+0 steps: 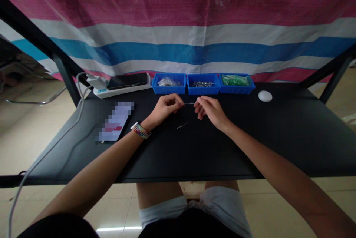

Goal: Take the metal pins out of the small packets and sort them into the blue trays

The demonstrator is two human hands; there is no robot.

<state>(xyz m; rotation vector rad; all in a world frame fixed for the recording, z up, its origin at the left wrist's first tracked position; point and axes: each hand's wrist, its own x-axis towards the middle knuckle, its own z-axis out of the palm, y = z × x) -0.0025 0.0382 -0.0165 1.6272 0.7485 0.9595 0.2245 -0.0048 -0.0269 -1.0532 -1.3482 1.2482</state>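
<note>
A thin, silvery metal pin [190, 103] lies level between my two hands, above the black table. Fingertips of my left hand [165, 107] are pinched on its left end. My right hand [210, 110] closes thumb and forefinger on the other end, with its remaining fingers loosely curled. Nearer to me, a second thin pin [182, 125] with a thicker pale section rests on the tabletop. Just behind my hands stands a blue bin [204, 91] of loose metal pins. Details of the held pin are too small to make out.
Beside it stand a blue bin [168, 90] with clear plastic pieces and another bin [237, 90] with green packets. A white mouse [265, 96] sits right. Left are a power strip [122, 90] bearing a dark phone [127, 81], a lit phone [115, 125] and a white cable [59, 139].
</note>
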